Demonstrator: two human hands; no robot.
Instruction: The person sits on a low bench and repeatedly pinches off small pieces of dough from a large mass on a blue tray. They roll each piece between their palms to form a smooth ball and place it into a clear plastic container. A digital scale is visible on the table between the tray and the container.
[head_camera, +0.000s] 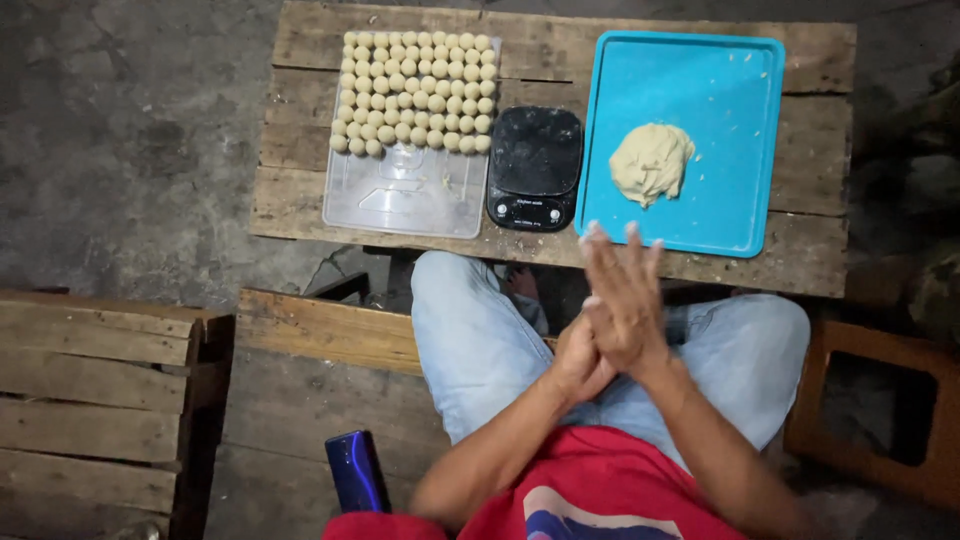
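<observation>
My right hand (622, 298) lies flat over my left hand (578, 360), palms pressed together above my lap; whatever sits between them is hidden. Ahead on a low wooden table (300, 190) a blue tray (700, 70) carries a lump of pale dough (651, 162). To its left stands a small black kitchen scale (535, 165). Further left a clear plastic tray (405, 195) holds several rows of small pale dough balls (415, 90) filling its far half.
A dark blue phone (355, 470) rests beside my left thigh on a wooden bench (320, 330). A wooden crate (95, 400) stands at the left, a wooden stool (880, 410) at the right. The floor is rough grey concrete (130, 150).
</observation>
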